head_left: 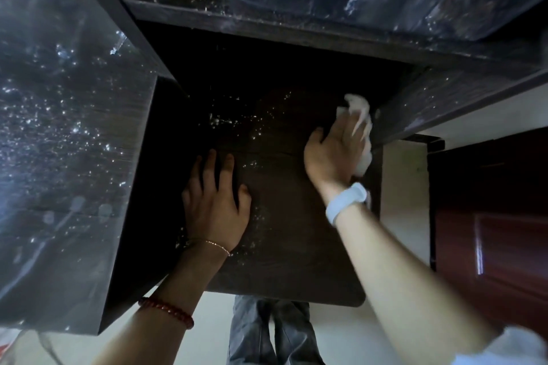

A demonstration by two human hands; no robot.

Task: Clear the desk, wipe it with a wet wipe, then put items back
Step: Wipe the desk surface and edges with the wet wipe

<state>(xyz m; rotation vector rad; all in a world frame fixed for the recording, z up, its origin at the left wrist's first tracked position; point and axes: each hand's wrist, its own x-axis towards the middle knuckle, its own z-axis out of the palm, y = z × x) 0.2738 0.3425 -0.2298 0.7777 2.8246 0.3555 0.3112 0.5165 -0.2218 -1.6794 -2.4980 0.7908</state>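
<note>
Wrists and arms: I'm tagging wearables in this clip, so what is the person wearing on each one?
The left hand has a thin gold-coloured chain bracelet at the wrist and a red beaded bracelet further up the forearm. The right hand has a pale, smooth wristband. Both forearms are bare; a light sleeve edge shows near the right elbow.

Left hand (215, 210): thin gold-coloured chain bracelet (218, 245) at the wrist just behind it; red beaded bracelet (166, 311) farther back on the forearm. Right hand (332, 154): pale blue-white band (347, 201) round the wrist; white sleeve edge (504, 347) at the upper arm. Grey trousers (272, 332) on both legs below.
</note>
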